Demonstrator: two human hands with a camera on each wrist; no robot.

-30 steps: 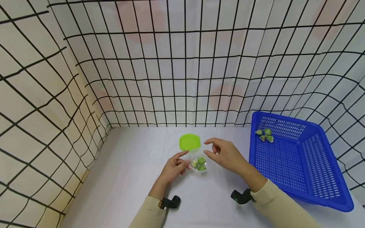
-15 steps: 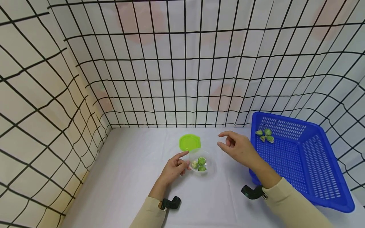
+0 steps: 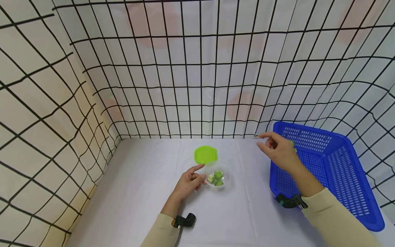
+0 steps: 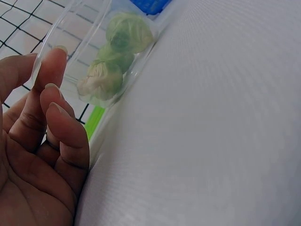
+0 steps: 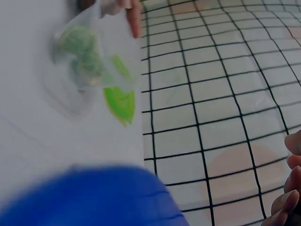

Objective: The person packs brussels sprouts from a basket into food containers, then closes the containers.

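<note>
The left hand [image 3: 187, 181] pinches the rim of a clear tub [image 3: 211, 168] of Brussels sprouts [image 3: 218, 175] on the tabletop [image 3: 139, 192], green lid [image 3: 205, 155] just beyond; a tug might spill them. The right hand [image 3: 280, 150], thumb and fingers apart, hovers empty by the blue basket [image 3: 350, 178].

The clear container [image 3: 212, 167] sits open side up on the white bench [image 3: 139, 192], three round pale-green sprouts [image 3: 218, 175] clustered together inside.

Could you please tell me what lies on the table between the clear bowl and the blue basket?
Only bare white cloth lies between the clear bowl and the blue basket, as the head view shows.
</note>
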